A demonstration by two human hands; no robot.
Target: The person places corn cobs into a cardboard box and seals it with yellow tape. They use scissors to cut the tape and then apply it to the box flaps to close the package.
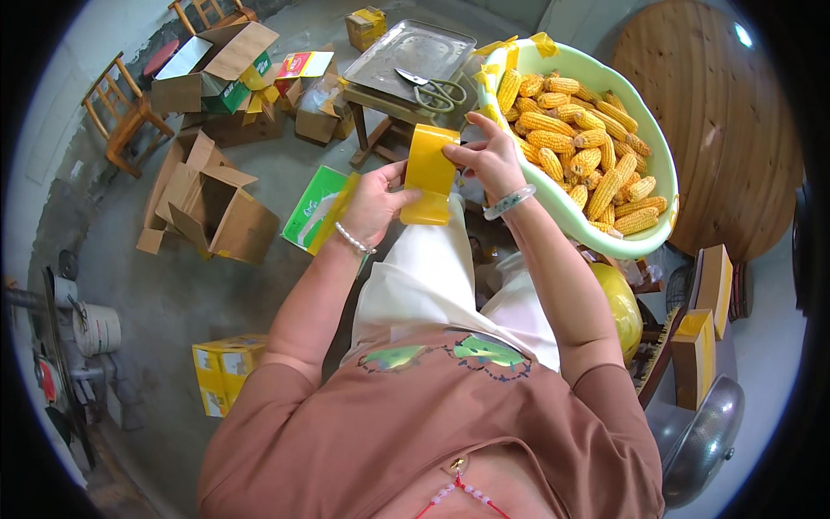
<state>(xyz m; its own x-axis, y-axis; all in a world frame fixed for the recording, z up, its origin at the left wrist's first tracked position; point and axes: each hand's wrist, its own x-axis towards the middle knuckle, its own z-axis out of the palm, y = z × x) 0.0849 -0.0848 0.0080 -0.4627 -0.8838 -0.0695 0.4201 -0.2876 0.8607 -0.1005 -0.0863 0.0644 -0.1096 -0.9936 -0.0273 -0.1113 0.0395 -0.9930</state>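
A wide yellow packing tape (431,156) is held up before my lap, its lower part bending around as on a roll. My left hand (373,204) grips it from the left, thumb across its face. With thumb and fingers, my right hand (489,159) pinches the tape's upper right edge. Just right of that hand is a pale green plastic tub (655,136) heaped with dried corn cobs (551,141). Yellow tape strips (545,44) cling to the tub's rim. A green printed carton panel (311,201) with yellow tape across it lies below my left wrist.
Scissors (433,89) rest on a metal tray (415,52) atop a small table. Open cardboard boxes (240,214) and a wooden chair (130,117) stand left. A taped box (227,370) sits on the floor nearby. A round wooden tabletop (707,130) leans at right.
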